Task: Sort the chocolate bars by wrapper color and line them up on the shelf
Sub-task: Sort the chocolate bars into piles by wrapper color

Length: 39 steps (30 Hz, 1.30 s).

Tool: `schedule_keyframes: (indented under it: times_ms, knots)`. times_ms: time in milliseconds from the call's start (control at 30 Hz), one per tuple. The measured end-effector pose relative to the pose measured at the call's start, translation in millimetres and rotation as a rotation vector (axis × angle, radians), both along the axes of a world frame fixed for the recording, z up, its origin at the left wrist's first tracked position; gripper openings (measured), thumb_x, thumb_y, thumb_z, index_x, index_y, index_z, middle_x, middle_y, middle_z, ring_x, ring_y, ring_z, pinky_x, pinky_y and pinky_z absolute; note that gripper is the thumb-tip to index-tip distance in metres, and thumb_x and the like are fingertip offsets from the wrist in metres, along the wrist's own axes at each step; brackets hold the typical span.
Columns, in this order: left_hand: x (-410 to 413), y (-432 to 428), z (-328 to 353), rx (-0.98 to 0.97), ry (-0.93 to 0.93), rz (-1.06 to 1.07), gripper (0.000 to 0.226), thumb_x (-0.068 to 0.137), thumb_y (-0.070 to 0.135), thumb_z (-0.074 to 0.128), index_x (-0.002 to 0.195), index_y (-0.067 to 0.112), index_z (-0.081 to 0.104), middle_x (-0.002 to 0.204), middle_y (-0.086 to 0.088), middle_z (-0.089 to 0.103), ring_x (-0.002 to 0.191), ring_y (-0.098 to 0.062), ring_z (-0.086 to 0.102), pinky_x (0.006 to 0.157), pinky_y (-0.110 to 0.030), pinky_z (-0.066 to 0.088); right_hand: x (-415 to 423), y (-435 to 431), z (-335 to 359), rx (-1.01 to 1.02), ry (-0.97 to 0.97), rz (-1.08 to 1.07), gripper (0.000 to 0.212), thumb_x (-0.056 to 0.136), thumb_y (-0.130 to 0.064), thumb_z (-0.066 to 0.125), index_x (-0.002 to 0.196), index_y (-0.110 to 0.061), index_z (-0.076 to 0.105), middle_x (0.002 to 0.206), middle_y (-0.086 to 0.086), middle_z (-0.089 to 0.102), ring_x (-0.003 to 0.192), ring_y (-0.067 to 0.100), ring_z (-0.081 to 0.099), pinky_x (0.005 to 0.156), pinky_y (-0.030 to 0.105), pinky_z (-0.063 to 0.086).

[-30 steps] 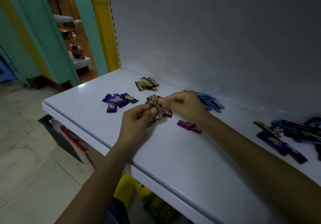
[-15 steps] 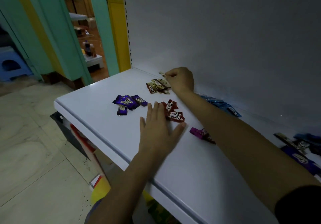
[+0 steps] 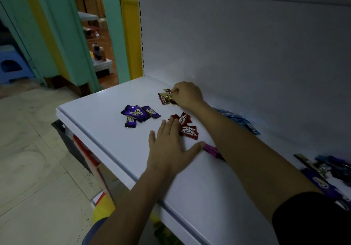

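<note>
On the white shelf (image 3: pixel 106 123) lie groups of small chocolate bars. A purple group (image 3: pixel 139 114) sits at the left. My left hand (image 3: pixel 171 146) rests flat on the shelf, fingertips touching the red group (image 3: pixel 187 127). At the back, my right hand (image 3: pixel 187 94) pinches a gold bar at the gold and brown group (image 3: pixel 165 98). Blue bars (image 3: pixel 237 119) lie along the back wall behind my right forearm. A magenta bar (image 3: pixel 212 149) peeks out by my left thumb.
A mixed pile of dark blue, purple and gold bars (image 3: pixel 326 174) lies at the right edge. The grey back panel (image 3: pixel 247 45) closes the shelf behind. Below the front edge are packets on a lower level and a tiled floor (image 3: pixel 38 168) at the left.
My right hand carried the gold bar from the red group to the gold group at the back. My left hand let go and now lies flat beside the red bars.
</note>
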State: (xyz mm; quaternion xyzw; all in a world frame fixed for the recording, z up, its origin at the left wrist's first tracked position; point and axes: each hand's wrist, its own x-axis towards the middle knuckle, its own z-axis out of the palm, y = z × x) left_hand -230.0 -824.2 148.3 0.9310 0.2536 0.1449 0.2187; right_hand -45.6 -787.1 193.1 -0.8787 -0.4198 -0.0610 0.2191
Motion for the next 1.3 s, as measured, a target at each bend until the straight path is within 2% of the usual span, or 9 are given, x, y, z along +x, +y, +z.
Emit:
schedule_keyframes:
  times_ms: [133,233,400,533,667,833,1067,1233,1300]
  knots:
    - [-0.4,0.1,2.1,-0.007,-0.024,-0.005,0.102,0.079,0.079,0.04,0.154,0.018,0.01,0.162,0.001,0.011,0.149,-0.019,0.005,0.119,-0.05,0.004,-23.7,-38.8,4.6,0.026,-0.023,0.035,0.023,0.092,-0.021,0.051,0.094,-0.012,0.071,0.098,0.005,0.071,0.083,0.024,0.063,0.081,0.037,0.05]
    - [-5.2,-2.2,6.8,0.015,-0.063,-0.046,0.097,0.082,0.073,0.045,0.154,0.017,0.013,0.161,-0.002,0.013,0.149,-0.021,0.006,0.12,-0.049,0.005,-44.7,-80.6,2.1,0.05,-0.012,0.07,0.021,0.091,-0.023,0.055,0.102,-0.017,0.072,0.102,0.002,0.071,0.092,0.022,0.063,0.086,0.038,0.048]
    - [-13.8,-16.1,11.6,0.189,-0.143,-0.216,0.092,0.086,0.065,0.049,0.154,0.014,0.011,0.162,-0.003,0.01,0.149,-0.017,0.003,0.116,-0.028,-0.002,-61.6,-149.4,-2.7,0.097,-0.03,0.024,0.027,0.091,-0.026,0.057,0.114,-0.019,0.067,0.114,0.001,0.067,0.101,0.02,0.061,0.088,0.038,0.049]
    - [-2.9,-45.3,20.3,0.156,-0.172,-0.351,0.09,0.088,0.06,0.051,0.153,0.012,0.012,0.162,-0.003,0.01,0.149,-0.017,0.003,0.113,-0.022,-0.001,-62.3,-201.0,-4.2,0.122,-0.058,-0.081,0.028,0.09,-0.022,0.057,0.116,-0.016,0.066,0.113,0.005,0.066,0.103,0.025,0.058,0.085,0.035,0.047]
    - [21.3,-92.3,27.8,0.178,-0.202,-0.547,0.089,0.087,0.057,0.057,0.15,0.006,0.021,0.157,-0.01,0.025,0.146,-0.024,0.018,0.118,-0.03,0.012,-59.2,-260.0,-7.1,0.125,-0.068,-0.205,0.028,0.089,-0.023,0.058,0.115,-0.017,0.065,0.114,0.006,0.065,0.105,0.027,0.055,0.088,0.037,0.044]
    - [54.5,-153.0,18.9,0.1,-0.081,-0.714,0.091,0.088,0.06,0.052,0.154,0.012,0.011,0.161,-0.003,0.014,0.148,-0.017,0.01,0.116,-0.025,0.007,-56.7,-338.1,-9.2,0.144,-0.078,-0.403,0.026,0.09,-0.027,0.06,0.113,-0.017,0.066,0.114,0.006,0.065,0.109,0.026,0.054,0.09,0.038,0.043]
    - [95.4,-211.8,8.0,0.007,0.006,-0.784,0.093,0.084,0.065,0.053,0.153,0.016,0.015,0.16,-0.007,0.016,0.147,-0.023,0.015,0.119,-0.039,0.016,-61.4,-430.6,-15.3,0.138,-0.116,-0.637,0.025,0.088,-0.023,0.061,0.109,-0.013,0.069,0.108,0.011,0.068,0.102,0.031,0.057,0.087,0.042,0.047]
    - [123.1,-245.4,7.2,-0.018,0.093,-0.757,0.103,0.077,0.08,0.041,0.153,0.016,0.015,0.155,-0.01,0.028,0.143,-0.031,0.022,0.116,-0.048,0.021,-69.4,-497.0,-12.4,0.171,-0.117,-0.817,0.023,0.089,-0.025,0.06,0.108,-0.015,0.07,0.103,0.009,0.069,0.099,0.031,0.057,0.083,0.041,0.049]
    - [132.2,-261.1,4.5,-0.053,0.112,-0.777,0.112,0.071,0.087,0.034,0.153,0.015,0.011,0.157,-0.012,0.021,0.145,-0.032,0.015,0.118,-0.05,0.017,-72.6,-521.5,-13.0,0.141,-0.124,-0.938,0.027,0.09,-0.031,0.058,0.112,-0.018,0.068,0.108,0.009,0.067,0.103,0.033,0.056,0.086,0.04,0.046]
